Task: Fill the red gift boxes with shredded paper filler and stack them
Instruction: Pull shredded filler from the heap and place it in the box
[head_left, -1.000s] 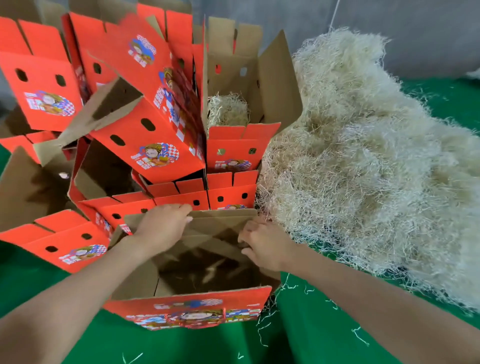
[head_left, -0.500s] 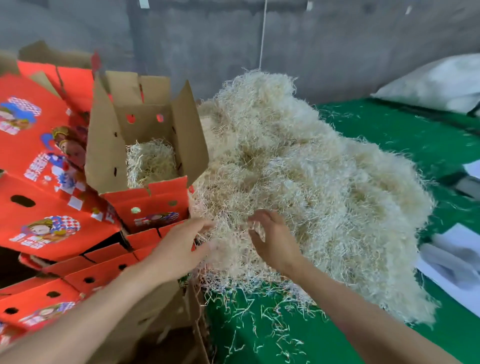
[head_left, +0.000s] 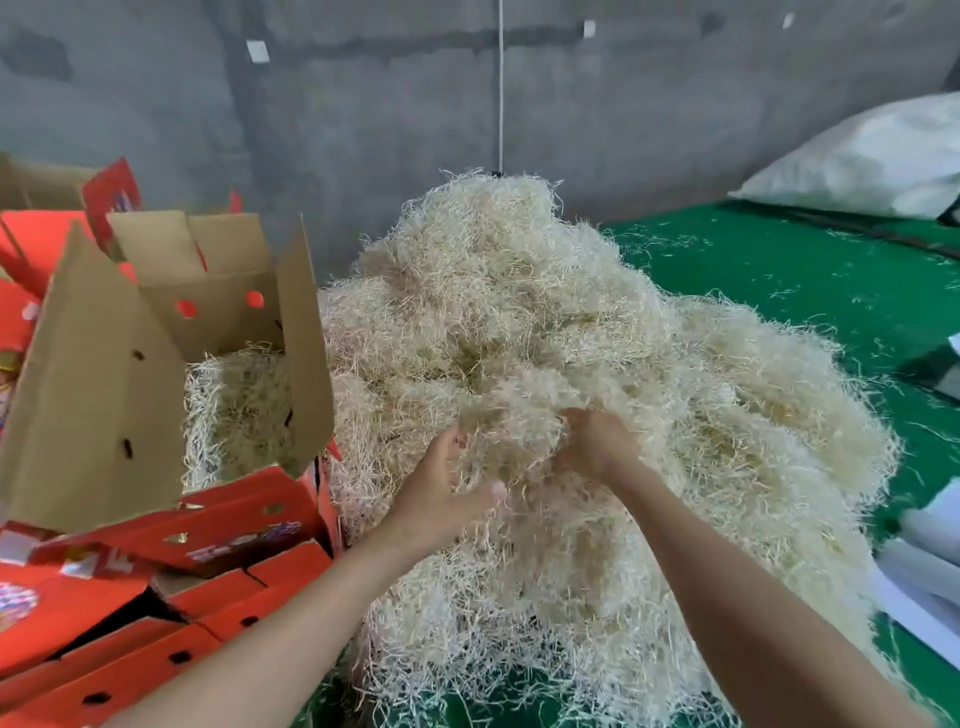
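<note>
A tall heap of pale shredded paper filler fills the middle of the view on a green table. My left hand and my right hand are both dug into its near side, fingers curled around one clump of filler between them. To the left stands an open red gift box with raised brown flaps; it holds filler. More red gift boxes lie stacked below and beside it.
The green table runs off to the right, strewn with loose strands. A large white sack lies at the far right by the grey wall. White sheets sit at the right edge.
My hands left the empty box's flaps, reached to the heap, and now grip a clump of filler. My view swung up and right, so the empty box is out of sight.
</note>
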